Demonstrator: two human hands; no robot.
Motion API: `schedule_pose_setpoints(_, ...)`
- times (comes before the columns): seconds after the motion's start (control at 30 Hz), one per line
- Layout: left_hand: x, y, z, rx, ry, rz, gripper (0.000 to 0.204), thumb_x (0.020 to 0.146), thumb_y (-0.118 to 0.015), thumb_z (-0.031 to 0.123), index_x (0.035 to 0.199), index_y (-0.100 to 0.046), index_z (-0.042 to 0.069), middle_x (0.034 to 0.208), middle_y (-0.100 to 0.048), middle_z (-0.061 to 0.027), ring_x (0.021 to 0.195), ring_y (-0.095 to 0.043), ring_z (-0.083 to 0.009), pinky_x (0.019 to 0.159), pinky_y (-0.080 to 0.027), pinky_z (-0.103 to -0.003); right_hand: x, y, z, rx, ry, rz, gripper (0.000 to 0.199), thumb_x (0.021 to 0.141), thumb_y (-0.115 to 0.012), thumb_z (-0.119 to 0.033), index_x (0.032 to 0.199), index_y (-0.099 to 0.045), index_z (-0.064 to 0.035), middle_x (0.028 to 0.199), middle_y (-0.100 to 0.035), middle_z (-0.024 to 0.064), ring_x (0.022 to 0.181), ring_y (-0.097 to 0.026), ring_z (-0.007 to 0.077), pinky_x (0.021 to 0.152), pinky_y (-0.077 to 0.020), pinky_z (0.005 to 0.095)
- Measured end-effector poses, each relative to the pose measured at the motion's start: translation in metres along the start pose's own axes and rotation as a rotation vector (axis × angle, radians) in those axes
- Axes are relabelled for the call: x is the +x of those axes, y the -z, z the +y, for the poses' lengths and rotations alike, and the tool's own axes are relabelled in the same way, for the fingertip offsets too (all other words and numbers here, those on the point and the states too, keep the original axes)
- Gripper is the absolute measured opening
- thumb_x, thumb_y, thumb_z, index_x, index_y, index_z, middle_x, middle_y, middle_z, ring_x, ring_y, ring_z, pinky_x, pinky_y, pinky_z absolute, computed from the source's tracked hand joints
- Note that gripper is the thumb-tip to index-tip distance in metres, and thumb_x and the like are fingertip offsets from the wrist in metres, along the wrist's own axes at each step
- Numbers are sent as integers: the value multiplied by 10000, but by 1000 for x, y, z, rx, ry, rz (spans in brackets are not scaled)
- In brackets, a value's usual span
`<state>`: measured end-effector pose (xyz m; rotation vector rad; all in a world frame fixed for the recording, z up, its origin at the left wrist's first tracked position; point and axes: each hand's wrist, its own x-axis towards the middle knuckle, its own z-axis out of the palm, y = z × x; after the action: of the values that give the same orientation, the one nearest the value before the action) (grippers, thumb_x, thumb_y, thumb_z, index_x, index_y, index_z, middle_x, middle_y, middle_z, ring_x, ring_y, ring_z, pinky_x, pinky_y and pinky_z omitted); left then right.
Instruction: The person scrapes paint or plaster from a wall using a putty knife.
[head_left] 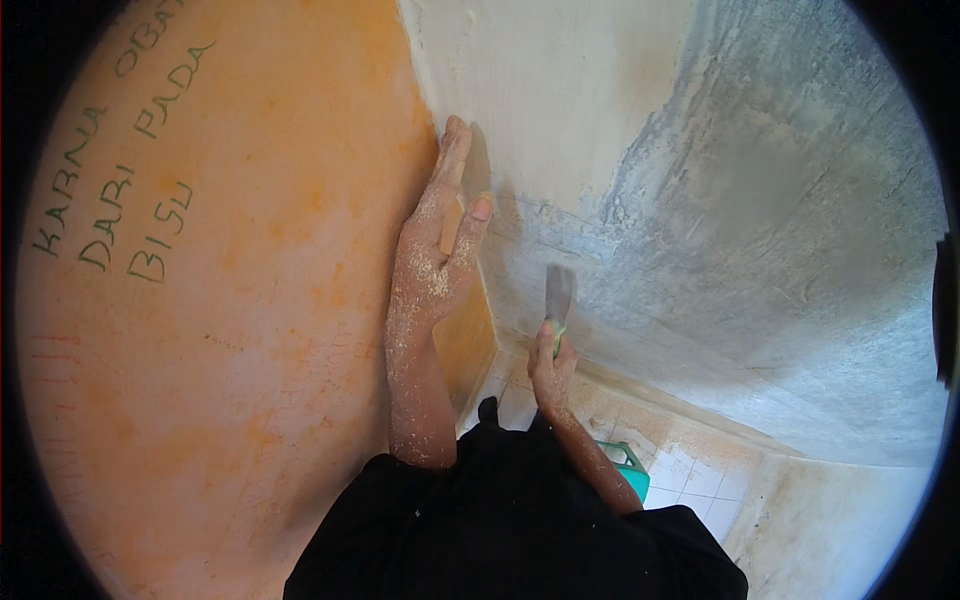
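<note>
My right hand (551,370) is wrapped round the green handle of a scraper (559,290), whose flat grey blade points up against the bare grey part of the wall (720,250). Blur softens the blade's outline, and I cannot tell whether its edge touches the surface. My left hand (438,245), dusted with pale crumbs up the forearm, is stretched out beside the corner where the orange wall (260,220) meets the scraped one. Its thumb stands apart from the fingers, and nothing is in it.
Cream paint (550,90) still covers the upper part of the grey wall. Below, a tiled floor (690,470) carries scattered scrapings. A turquoise plastic container (633,470) stands there, partly hidden behind my right forearm. Green handwriting marks the orange wall at the left.
</note>
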<state>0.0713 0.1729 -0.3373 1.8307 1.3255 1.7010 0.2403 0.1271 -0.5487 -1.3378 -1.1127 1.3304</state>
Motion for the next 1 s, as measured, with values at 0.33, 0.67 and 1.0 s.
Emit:
schedule_pose_setpoints(0.33,2,4,4,50,-12,27,555,957,-515,136,1446,-301,-15,1523,-273,-173,1422,-228,-269,1154,-174,-368,-3,1,1,133,-30,-16,363,998,-472,-350,726,-448,-111,540,-375,-61,432,-354,47,377,-287,238)
schedule_pose_setpoints(0.67,-1,2,2,12,1,36,566,959,-518,151,1452,-291,-7,1526,-262,-178,1428,-208,-270,1153,-168,-362,3,-2,-32,20,95,-13,387,990,-483,-336,727,-481,-52,563,-427,-29,491,-392,66,435,-322,271)
schedule_pose_setpoints(1.0,-2,1,10,25,46,25,574,966,-516,180,1454,-281,-11,1526,-251,-194,1430,-195,-278,1154,-163,-370,1,2,-32,-31,196,28,396,994,-471,-377,727,-476,-85,555,-411,-52,452,-373,51,405,-296,242)
